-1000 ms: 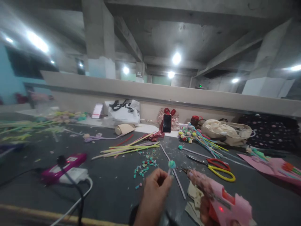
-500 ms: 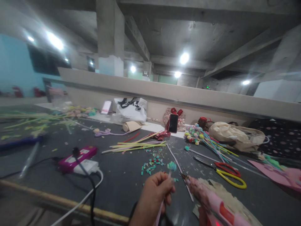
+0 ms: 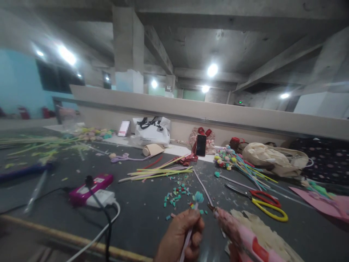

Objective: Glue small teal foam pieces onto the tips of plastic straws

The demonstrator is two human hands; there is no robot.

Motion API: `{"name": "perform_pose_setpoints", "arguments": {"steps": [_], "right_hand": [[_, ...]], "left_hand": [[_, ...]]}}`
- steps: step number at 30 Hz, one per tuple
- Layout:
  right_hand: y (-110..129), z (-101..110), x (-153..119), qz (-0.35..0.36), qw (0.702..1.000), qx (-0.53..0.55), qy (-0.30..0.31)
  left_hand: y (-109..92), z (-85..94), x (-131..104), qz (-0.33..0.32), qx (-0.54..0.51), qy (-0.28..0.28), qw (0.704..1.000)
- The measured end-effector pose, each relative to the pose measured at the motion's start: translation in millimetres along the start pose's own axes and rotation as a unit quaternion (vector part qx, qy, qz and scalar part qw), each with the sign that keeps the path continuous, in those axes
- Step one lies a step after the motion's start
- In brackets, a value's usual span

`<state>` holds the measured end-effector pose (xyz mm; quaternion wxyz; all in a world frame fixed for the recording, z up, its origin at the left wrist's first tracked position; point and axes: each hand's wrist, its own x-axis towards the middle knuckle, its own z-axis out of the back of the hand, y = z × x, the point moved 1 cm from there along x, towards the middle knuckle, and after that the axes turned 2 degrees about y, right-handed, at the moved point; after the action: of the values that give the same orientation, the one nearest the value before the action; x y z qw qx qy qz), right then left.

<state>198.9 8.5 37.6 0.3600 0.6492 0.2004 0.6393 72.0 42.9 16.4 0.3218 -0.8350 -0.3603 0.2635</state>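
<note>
Pinched between thumb and fingers of my left hand point(image 3: 177, 233) is a pale lilac pipe-cleaner flower stem point(image 3: 186, 243), slanting up to a small teal flower head point(image 3: 199, 197). To its right, a pink glue gun point(image 3: 240, 233) with a dark, stained nozzle points toward the flower head without touching it. My right hand point(image 3: 233, 253) is wrapped round the glue gun, mostly hidden behind it at the bottom edge. Small teal and coloured bits point(image 3: 177, 193) lie scattered on the dark table just beyond my left hand.
Red-and-yellow-handled scissors point(image 3: 268, 205) lie at right, near crumpled beige paper point(image 3: 261, 231). Finished flower stems point(image 3: 226, 158) are bunched farther back. Yellow pipe cleaners point(image 3: 155, 174) lie mid-table. A magenta power strip point(image 3: 79, 191) with cables sits left; a phone point(image 3: 201, 145) stands upright at the back.
My left hand has turned slightly, showing more of the stem and curled fingers. The flower head sits a little lower in view. The glue gun's nozzle has shifted slightly left and down.
</note>
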Motion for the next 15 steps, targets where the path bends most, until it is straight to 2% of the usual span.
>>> {"name": "perform_pose_setpoints", "arguments": {"steps": [2,5,7,10,12,15], "right_hand": [[-6,-5,1,-0.003,1.0,-0.005,0.005],[-15,-10,2,-0.007,1.0,-0.008,0.014],[-20,-11,1,-0.013,1.0,-0.008,0.019],[-24,-9,-4,-0.028,0.999,0.001,0.032],[-24,-8,-8,-0.034,0.999,0.007,0.037],[-20,-9,-12,-0.035,0.999,0.007,0.036]], "left_hand": [[2,-1.7,1,-0.031,0.035,-0.026,0.999],[5,-2.6,2,-0.141,0.127,-0.119,0.975],[5,-2.9,1,-0.19,0.213,-0.19,0.939],[2,-4.2,-3,-0.216,0.354,-0.275,0.867],[0,-5.8,-7,-0.23,0.415,-0.307,0.825],[-1,-7.8,-11,-0.245,0.447,-0.324,0.797]]}}
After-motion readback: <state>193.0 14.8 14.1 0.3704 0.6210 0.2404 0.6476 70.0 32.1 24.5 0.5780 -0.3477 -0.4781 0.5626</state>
